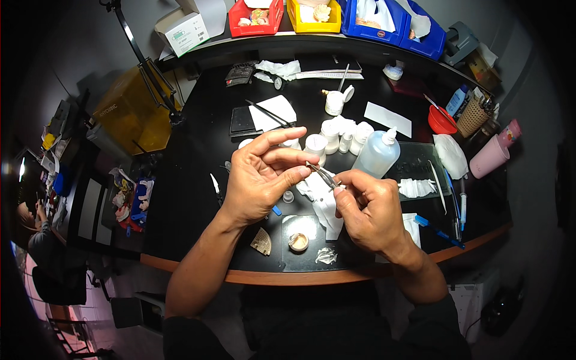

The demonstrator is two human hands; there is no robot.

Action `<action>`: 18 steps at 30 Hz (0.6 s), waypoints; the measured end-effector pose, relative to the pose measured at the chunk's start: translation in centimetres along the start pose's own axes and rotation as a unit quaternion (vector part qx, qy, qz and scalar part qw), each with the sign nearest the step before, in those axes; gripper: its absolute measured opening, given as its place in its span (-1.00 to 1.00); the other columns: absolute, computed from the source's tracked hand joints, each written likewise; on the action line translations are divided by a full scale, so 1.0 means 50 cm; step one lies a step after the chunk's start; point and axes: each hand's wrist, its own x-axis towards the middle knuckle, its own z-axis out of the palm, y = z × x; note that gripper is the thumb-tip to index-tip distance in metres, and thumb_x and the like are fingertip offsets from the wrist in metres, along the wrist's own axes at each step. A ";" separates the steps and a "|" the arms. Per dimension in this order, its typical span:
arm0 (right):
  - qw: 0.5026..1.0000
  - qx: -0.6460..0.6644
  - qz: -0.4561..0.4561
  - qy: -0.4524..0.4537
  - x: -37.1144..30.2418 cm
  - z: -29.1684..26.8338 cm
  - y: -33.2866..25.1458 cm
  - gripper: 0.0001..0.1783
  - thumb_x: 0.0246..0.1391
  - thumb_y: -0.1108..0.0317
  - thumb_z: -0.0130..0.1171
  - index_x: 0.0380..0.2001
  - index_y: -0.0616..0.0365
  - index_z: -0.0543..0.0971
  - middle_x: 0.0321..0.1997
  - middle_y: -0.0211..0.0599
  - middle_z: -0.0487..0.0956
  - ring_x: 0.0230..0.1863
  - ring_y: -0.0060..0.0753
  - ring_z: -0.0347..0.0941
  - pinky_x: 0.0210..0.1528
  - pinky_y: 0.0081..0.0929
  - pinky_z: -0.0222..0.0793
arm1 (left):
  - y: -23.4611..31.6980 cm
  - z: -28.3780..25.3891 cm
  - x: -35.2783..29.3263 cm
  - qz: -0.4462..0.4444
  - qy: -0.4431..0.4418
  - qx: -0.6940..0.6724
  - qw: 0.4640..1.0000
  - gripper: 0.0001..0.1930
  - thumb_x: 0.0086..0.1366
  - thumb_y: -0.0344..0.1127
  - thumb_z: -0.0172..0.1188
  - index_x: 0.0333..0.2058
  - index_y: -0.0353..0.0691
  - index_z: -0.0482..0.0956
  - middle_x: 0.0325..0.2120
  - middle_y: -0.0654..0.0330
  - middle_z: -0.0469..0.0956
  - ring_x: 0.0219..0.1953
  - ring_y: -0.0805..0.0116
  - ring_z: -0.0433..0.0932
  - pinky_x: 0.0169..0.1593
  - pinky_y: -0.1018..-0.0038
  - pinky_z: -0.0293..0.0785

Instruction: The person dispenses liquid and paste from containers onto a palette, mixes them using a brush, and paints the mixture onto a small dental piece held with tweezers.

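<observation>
Black curved worktable (192, 180), cluttered with white jars (336, 135); both hands (264, 177) pinch metal tweezers (324, 176) above it.

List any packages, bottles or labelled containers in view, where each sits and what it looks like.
Cardboard box: rear shelf, far left; white with a green label, flap open.
Squeeze bottle: on the black table beyond the right hand; translucent with a white nozzle.
Small bottle: far right, beside a woven basket; blue and white.

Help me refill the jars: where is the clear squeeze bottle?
In the head view, the clear squeeze bottle stands right of centre on the black table, beside the white jars, just beyond the right hand.
</observation>
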 end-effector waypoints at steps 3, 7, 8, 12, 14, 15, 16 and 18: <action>1.000 0.011 0.011 -0.005 0.001 -0.002 -0.002 -0.87 0.28 0.47 0.30 -0.29 0.36 0.69 -0.70 -0.27 0.54 -0.70 -0.61 0.40 -0.60 -0.44 0.22 | 0.001 -0.001 0.000 0.000 0.000 0.003 1.000 -0.43 0.35 -0.68 0.37 0.31 -0.44 0.47 -0.07 -0.10 0.78 0.00 0.33 0.76 0.13 0.46 0.70; 0.999 -0.021 0.017 -0.025 0.004 -0.004 0.000 -0.79 0.39 0.39 0.32 -0.28 0.37 0.70 -0.68 -0.35 0.56 -0.65 -0.71 0.43 -0.60 -0.54 0.23 | 0.001 0.002 0.000 -0.007 -0.003 0.006 1.000 -0.44 0.34 -0.69 0.36 0.30 -0.44 0.48 -0.07 -0.10 0.78 0.00 0.33 0.76 0.13 0.46 0.71; 1.000 -0.017 0.020 -0.014 0.005 -0.003 0.001 -0.74 0.38 0.32 0.37 -0.31 0.33 0.71 -0.73 -0.30 0.50 -0.70 -0.68 0.35 -0.63 -0.45 0.14 | 0.000 0.003 0.001 -0.008 -0.004 0.006 1.000 -0.44 0.34 -0.69 0.36 0.30 -0.44 0.48 -0.07 -0.10 0.78 0.00 0.33 0.76 0.13 0.46 0.71; 0.999 -0.033 0.022 -0.017 0.009 -0.004 0.003 -0.68 0.37 0.24 0.40 -0.35 0.31 0.71 -0.76 -0.34 0.46 -0.72 -0.70 0.30 -0.64 -0.45 0.12 | -0.002 0.005 -0.001 -0.003 -0.002 0.015 1.000 -0.45 0.33 -0.69 0.36 0.29 -0.46 0.49 -0.07 -0.11 0.77 0.00 0.33 0.76 0.14 0.45 0.71; 0.999 -0.032 0.030 -0.017 0.010 -0.002 0.007 -0.65 0.36 0.19 0.42 -0.38 0.29 0.72 -0.78 -0.33 0.43 -0.72 -0.70 0.27 -0.65 -0.44 0.10 | -0.001 0.007 -0.001 -0.004 -0.001 0.017 1.000 -0.45 0.33 -0.69 0.36 0.29 -0.46 0.49 -0.07 -0.11 0.77 0.00 0.33 0.76 0.15 0.44 0.71; 0.999 -0.033 0.030 -0.016 0.010 -0.003 0.008 -0.65 0.36 0.19 0.42 -0.38 0.29 0.72 -0.78 -0.33 0.43 -0.72 -0.70 0.27 -0.65 -0.44 0.10 | -0.001 0.008 0.000 -0.006 0.001 0.024 1.000 -0.45 0.33 -0.69 0.37 0.28 -0.47 0.50 -0.08 -0.11 0.77 0.00 0.34 0.76 0.14 0.44 0.71; 0.999 -0.034 0.031 -0.019 0.010 -0.003 0.008 -0.64 0.38 0.18 0.40 -0.38 0.29 0.71 -0.77 -0.32 0.43 -0.71 -0.69 0.26 -0.65 -0.44 0.10 | -0.001 0.009 0.000 -0.007 0.002 0.030 1.000 -0.46 0.33 -0.69 0.37 0.28 -0.47 0.50 -0.08 -0.11 0.78 -0.01 0.34 0.76 0.14 0.44 0.71; 0.999 -0.035 0.031 -0.021 0.010 -0.002 0.008 -0.62 0.40 0.17 0.38 -0.38 0.29 0.71 -0.77 -0.32 0.43 -0.71 -0.68 0.25 -0.64 -0.44 0.11 | -0.001 0.008 -0.001 -0.008 0.001 0.027 1.000 -0.47 0.33 -0.69 0.37 0.27 -0.47 0.51 -0.08 -0.11 0.78 -0.02 0.34 0.77 0.13 0.45 0.72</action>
